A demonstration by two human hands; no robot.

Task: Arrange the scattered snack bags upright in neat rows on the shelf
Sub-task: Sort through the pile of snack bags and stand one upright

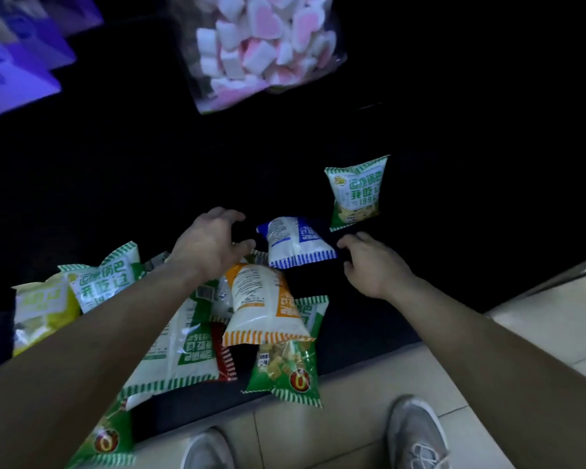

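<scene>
The shelf (356, 328) is so dark that its surface and its back cannot be made out. A red-striped bag (224, 357) shows only as a narrow strip between the orange-striped bag (261, 306) and the large green-striped bag (183, 350), which lies partly under the left forearm (115, 316). Another green bag (107, 438) is covered by the same forearm and cut by the bottom edge. The marshmallow bag (261, 45) is cut at the top, the blurred purple boxes (21, 62) at the left, and the left shoe (205, 450) and right shoe (416, 431) at the bottom. The print on the blue-striped bag (279, 230) is too small to read.
</scene>
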